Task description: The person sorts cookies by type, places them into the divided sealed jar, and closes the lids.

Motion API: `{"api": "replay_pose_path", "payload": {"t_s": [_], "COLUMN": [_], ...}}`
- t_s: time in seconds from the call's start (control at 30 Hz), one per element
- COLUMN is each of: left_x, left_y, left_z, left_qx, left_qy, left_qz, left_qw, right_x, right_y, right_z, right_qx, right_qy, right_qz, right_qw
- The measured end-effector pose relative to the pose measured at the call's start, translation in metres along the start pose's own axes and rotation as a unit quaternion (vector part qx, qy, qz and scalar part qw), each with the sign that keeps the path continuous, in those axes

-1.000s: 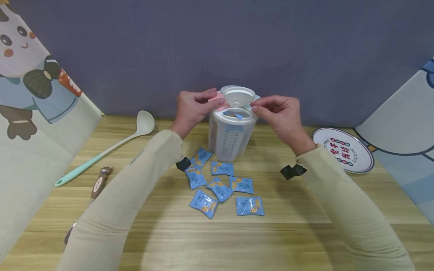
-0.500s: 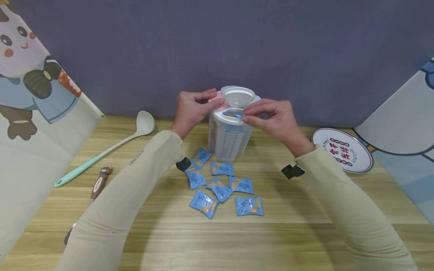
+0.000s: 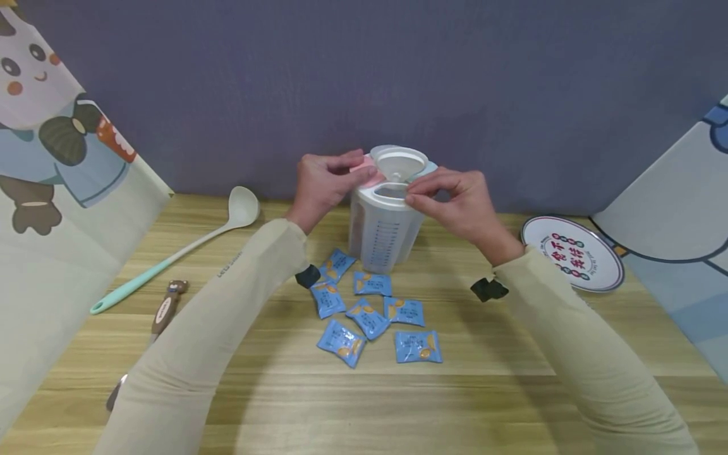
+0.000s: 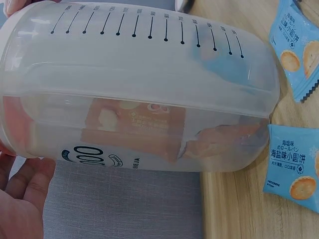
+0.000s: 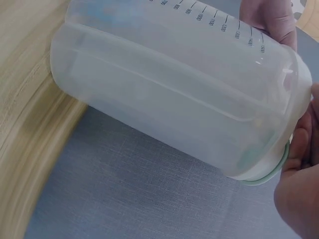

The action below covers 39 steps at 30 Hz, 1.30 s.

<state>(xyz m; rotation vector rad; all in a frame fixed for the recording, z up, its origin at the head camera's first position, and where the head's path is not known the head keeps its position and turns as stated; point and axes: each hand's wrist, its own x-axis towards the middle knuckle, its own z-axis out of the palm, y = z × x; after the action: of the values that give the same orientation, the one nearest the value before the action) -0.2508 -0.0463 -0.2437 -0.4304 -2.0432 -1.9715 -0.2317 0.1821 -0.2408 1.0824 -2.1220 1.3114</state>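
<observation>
Upright on the worktop (image 3: 489, 392), long axis vertical, the container (image 3: 387, 234) opens upward; left hand (image 3: 321, 183) and right hand (image 3: 461, 202) both pinch its lid rim.

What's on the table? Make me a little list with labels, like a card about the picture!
Left hand: holds the top of the container on its left side.
Right hand: fingertips pinch at the container's rim by the open spout.
Container: clear plastic, upright on the wooden table, marked with measuring lines, flip lid up.
Inside the container: an orange packet and something blue.
Blue snack packets: seven, lying loose in front of the container.
Ladle: white with a green handle, far left.
Plate: round, with printed characters, right.
</observation>
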Motion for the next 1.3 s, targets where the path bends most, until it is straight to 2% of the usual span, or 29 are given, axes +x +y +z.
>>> {"api": "replay_pose_path", "payload": {"t_s": [0.23,0.43,0.57,0.67,0.8,0.93,1.03,1.2,1.3], "left_x": [-0.001,-0.002,-0.001,0.0,0.0,0.0,0.0,0.0,0.0], "left_y": [0.0,-0.002,-0.002,-0.002,-0.001,0.001,0.002,0.001,0.0], "left_z": [0.001,0.001,0.001,0.001,0.001,0.001,0.001,0.001,0.002], "left_qx": [-0.001,0.001,-0.007,-0.014,-0.018,-0.023,-0.023,-0.013,-0.009], "left_qy": [0.004,0.006,0.009,0.012,0.011,0.006,0.007,0.007,0.006], "left_qz": [0.003,0.003,0.006,0.011,0.013,0.011,0.013,0.014,0.014], "left_qw": [1.0,1.0,0.9999,0.9998,0.9997,0.9996,0.9996,0.9998,0.9998], "right_x": [-0.005,-0.024,-0.044,-0.061,-0.084,-0.1,-0.108,-0.124,-0.13], "right_y": [0.0,-0.003,-0.001,0.002,0.006,0.003,0.003,0.025,0.035], "right_z": [-0.003,-0.007,-0.009,-0.01,-0.01,-0.008,-0.005,0.002,0.008], "right_qx": [0.05,0.106,0.1,0.079,0.057,0.058,0.069,0.069,0.058], "right_qy": [0.008,0.002,-0.035,-0.079,-0.145,-0.198,-0.213,-0.222,-0.236], "right_qz": [0.012,0.032,0.028,0.045,0.079,0.098,0.111,0.142,0.167], "right_qw": [0.9987,0.9939,0.994,0.9927,0.9846,0.9734,0.9683,0.9623,0.9555]}}
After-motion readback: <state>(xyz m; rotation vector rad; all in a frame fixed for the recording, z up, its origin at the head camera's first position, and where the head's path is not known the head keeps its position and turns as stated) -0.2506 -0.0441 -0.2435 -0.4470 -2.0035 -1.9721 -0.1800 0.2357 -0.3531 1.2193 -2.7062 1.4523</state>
